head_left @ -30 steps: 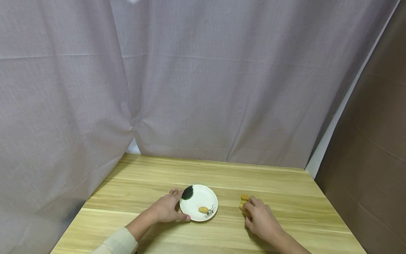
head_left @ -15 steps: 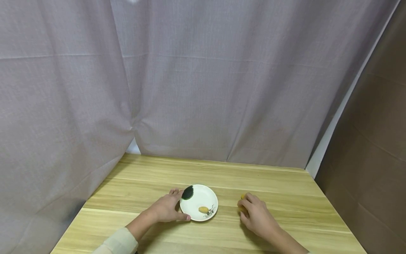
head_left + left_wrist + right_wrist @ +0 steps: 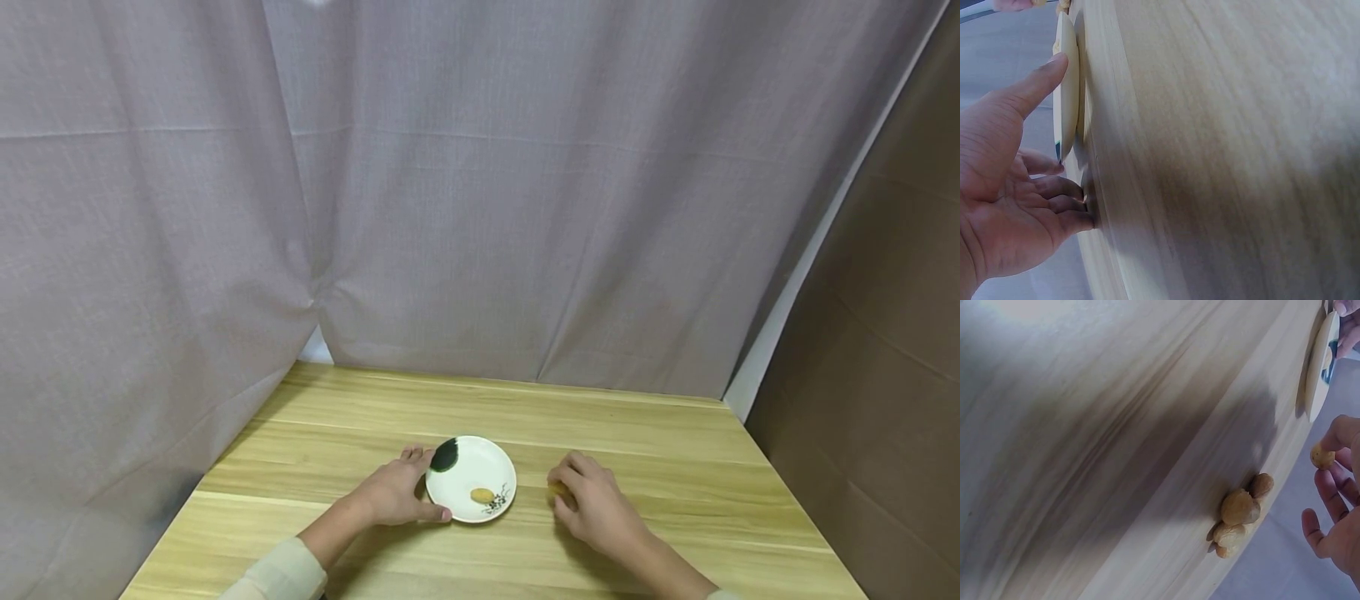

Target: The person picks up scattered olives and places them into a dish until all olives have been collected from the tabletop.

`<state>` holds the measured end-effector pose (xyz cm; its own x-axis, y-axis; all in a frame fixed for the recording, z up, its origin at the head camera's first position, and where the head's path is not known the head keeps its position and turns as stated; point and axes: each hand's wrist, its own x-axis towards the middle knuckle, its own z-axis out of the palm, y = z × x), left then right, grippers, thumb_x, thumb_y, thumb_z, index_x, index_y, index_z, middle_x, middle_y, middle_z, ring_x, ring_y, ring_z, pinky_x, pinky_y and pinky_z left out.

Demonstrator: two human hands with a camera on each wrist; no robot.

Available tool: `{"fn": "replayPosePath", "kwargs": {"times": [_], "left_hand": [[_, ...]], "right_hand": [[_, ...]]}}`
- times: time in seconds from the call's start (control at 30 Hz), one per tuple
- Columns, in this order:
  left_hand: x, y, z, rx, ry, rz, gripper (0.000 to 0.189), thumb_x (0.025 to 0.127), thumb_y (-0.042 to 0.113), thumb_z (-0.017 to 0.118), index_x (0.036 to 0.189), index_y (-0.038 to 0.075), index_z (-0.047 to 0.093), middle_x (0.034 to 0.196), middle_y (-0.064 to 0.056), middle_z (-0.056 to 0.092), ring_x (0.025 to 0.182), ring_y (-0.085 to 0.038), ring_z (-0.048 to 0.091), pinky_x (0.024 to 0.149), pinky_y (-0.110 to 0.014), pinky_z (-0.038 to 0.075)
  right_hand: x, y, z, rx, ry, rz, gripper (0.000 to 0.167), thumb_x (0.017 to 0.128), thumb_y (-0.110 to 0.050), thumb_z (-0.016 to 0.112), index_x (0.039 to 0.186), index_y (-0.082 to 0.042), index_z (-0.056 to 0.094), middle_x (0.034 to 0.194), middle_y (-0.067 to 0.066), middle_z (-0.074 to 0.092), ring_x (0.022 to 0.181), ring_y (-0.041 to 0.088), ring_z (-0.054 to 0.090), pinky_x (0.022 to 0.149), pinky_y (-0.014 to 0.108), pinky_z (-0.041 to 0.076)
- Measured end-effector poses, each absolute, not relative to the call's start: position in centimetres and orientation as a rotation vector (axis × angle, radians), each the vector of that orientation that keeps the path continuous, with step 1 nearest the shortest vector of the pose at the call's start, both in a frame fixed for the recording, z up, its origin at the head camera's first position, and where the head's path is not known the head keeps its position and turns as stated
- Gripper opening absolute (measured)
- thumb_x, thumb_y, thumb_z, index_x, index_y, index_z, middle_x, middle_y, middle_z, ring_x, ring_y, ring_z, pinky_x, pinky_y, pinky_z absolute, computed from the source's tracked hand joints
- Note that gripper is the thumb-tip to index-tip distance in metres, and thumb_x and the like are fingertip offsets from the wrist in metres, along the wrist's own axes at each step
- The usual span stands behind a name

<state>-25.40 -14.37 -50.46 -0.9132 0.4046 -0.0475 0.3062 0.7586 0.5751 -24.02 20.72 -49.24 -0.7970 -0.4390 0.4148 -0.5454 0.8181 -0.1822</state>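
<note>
A small white plate (image 3: 474,467) with a dark green patch and a floral print lies on the table. One tan peanut (image 3: 482,496) sits on it near the print. My left hand (image 3: 397,492) rests at the plate's left side, spread, thumb and index finger touching the rim. To the right of the plate, my right hand (image 3: 596,508) pinches another peanut (image 3: 1321,456) between thumb and fingers, above the table. Several more peanuts (image 3: 1238,509) lie clustered on the table in the right wrist view; the right hand hides them in the head view.
The light wooden table (image 3: 390,408) reaches back to a grey curtain (image 3: 480,250). A darker brown drape (image 3: 877,400) hangs along the right side.
My right hand has closed on a peanut and moved left toward the plate with it. The left hand and plate have barely moved.
</note>
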Motion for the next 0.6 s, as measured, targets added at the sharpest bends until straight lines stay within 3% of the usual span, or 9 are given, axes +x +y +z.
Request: {"fn": "replayPosePath", "kwargs": {"times": [0.37, 0.6], "left_hand": [[-25.4, -14.4, -50.4, 0.565, 2.784, 0.867, 0.115, 0.085, 0.055, 0.094, 0.17, 0.001, 0.038, 0.17, -0.039, 0.038, 0.162, -0.06, 0.032, 0.13, -0.075, 0.033], [-25.4, -14.4, -50.4, 0.566, 2.781, 0.872, 0.115, 0.085, 0.054, 0.094, 0.169, -0.001, 0.038, 0.171, -0.039, 0.037, 0.162, -0.06, 0.032, 0.13, -0.075, 0.033]], "right_hand": [[-24.2, 19.5, -49.1, 0.834, -2.518, 0.422, 0.032, 0.077, -0.004, 0.096, 0.1, -0.017, 0.077, 0.101, -0.009, 0.066, 0.095, 0.003, 0.06, 0.078, 0.03, 0.049], [-24.2, 18.5, -48.8, 0.842, -2.591, 0.45, 0.028, 0.085, -0.009, 0.093, 0.106, -0.018, 0.078, 0.107, -0.01, 0.067, 0.097, 0.006, 0.063, 0.082, 0.034, 0.051]]}}
